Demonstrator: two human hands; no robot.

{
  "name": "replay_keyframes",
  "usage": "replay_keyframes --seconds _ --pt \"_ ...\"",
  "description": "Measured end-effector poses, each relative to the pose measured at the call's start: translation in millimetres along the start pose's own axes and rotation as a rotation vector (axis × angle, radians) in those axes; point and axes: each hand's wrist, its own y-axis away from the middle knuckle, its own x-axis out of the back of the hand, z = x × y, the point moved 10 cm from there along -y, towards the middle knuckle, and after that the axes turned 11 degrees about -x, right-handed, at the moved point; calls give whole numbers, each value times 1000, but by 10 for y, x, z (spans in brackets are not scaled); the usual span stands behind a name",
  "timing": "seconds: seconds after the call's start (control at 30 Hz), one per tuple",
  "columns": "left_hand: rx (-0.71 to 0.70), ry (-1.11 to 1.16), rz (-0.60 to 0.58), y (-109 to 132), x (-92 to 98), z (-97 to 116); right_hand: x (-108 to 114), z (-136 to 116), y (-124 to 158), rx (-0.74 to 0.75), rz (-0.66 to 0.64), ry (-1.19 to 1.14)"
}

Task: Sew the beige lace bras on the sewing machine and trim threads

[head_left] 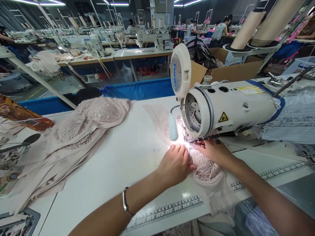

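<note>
While the lace garment piece (pixel 205 168) lies flat on the white table (pixel 118 164) under the sewing machine head (pixel 221 109), the left hand (pixel 176 164) presses it palm down, fingers curled loosely. Reaching in from the right, the right hand (pixel 214 151) rests flat, fingertips at the lit needle area. A fabric stack (pixel 73 137) lies well left.

Pale openwork lace cloth (pixel 204 168), glossy enamelled metal sewing machine (pixel 228 106), smooth matt white table (pixel 118 157), shiny metal bracelet (pixel 125 201).
</note>
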Motion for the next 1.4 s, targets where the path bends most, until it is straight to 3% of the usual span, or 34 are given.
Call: replay_keyframes --seconds 0.17,0.47,0.67,0.8,1.03,1.27,1.4 --pt "-16 -126 53 33 -49 142 -95 49 1 19 8 -5" --pt "-28 -105 -31 45 -201 137 -160 133 24 49 64 19" --pt "-15 -59 -21 47 -170 106 -35 -1 129 236 63 -144" --pt "-77 -108 -16 50 -135 116 -15 -118 227 359 45 -90" --pt "-160 -123 33 73 -71 52 -33 -201 238 370 38 -22" --pt "-155 29 131 104 22 -129 -5 -243 241 358 10 75" --pt "-146 89 130 127 36 -275 22 -302 250 382 22 58"
